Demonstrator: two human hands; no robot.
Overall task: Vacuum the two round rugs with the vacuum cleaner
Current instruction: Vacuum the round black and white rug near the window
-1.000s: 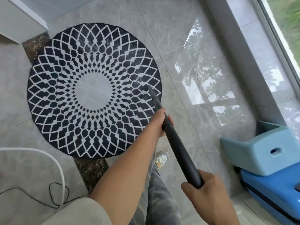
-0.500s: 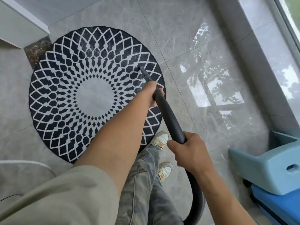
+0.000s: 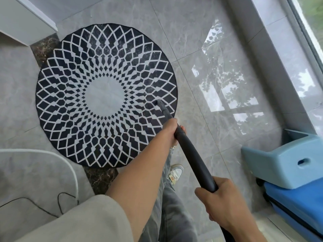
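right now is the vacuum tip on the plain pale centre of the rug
No, the tip of the vacuum wand lies on the black-and-white patterned ring of the rug, outside its pale centre.

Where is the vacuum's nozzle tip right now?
Head view: the nozzle tip sits on the right part of the round rug, between its pale centre and the left hand gripping the tube.

Vacuum nozzle point(image 3: 159, 103) now lies nearer the right rim of the round rug point(image 3: 104, 95) than half a second ago; left hand point(image 3: 172, 131) and right hand point(image 3: 222, 199), gripping the black wand point(image 3: 192, 158), sit drawn back toward the body
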